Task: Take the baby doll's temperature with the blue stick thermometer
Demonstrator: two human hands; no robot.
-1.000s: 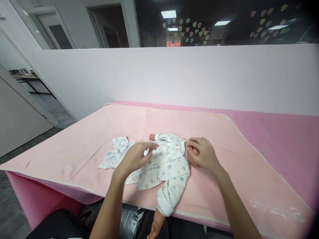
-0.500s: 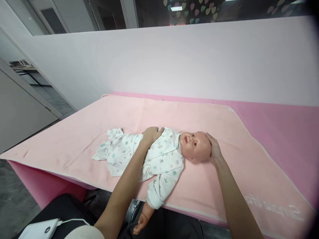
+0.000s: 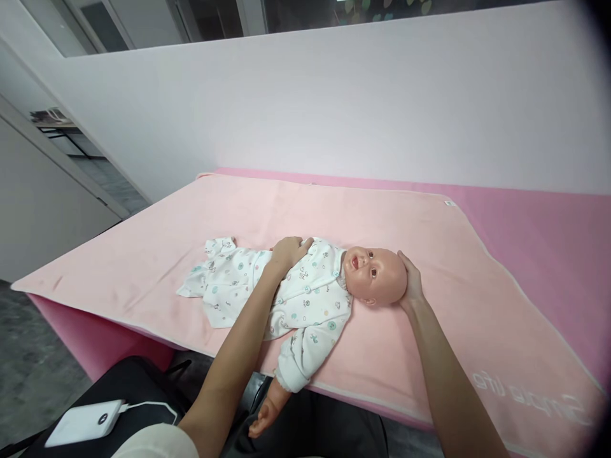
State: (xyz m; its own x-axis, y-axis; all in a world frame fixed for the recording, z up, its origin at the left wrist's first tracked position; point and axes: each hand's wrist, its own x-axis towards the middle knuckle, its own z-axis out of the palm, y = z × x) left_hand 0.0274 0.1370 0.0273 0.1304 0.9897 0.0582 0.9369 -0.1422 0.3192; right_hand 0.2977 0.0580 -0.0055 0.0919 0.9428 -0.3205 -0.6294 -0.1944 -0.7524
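Note:
A baby doll (image 3: 305, 289) lies on its back across a pale pink blanket (image 3: 157, 222), head to the right. White printed clothes cover its body, and its near arm hangs over the blanket's front edge. My left hand (image 3: 287, 253) is laid over the doll's torso, its fingers curled over the far side and partly hidden, thumb pointing toward the chest. At the right, my right hand (image 3: 412, 280) cups the crown of the doll's bald head (image 3: 382, 275). Part of that palm is hidden behind the head.
The blanket covers much of a pink padded surface (image 3: 548, 254) against a white wall (image 3: 363, 102). At lower left, a white power bank (image 3: 84, 423) with a cable rests on a black bag-like item (image 3: 126, 381). A door (image 3: 42, 184) stands at the left.
My right hand has slid from the top of the doll's head to behind its crown. My left hand stays on the torso. The view has shifted slightly.

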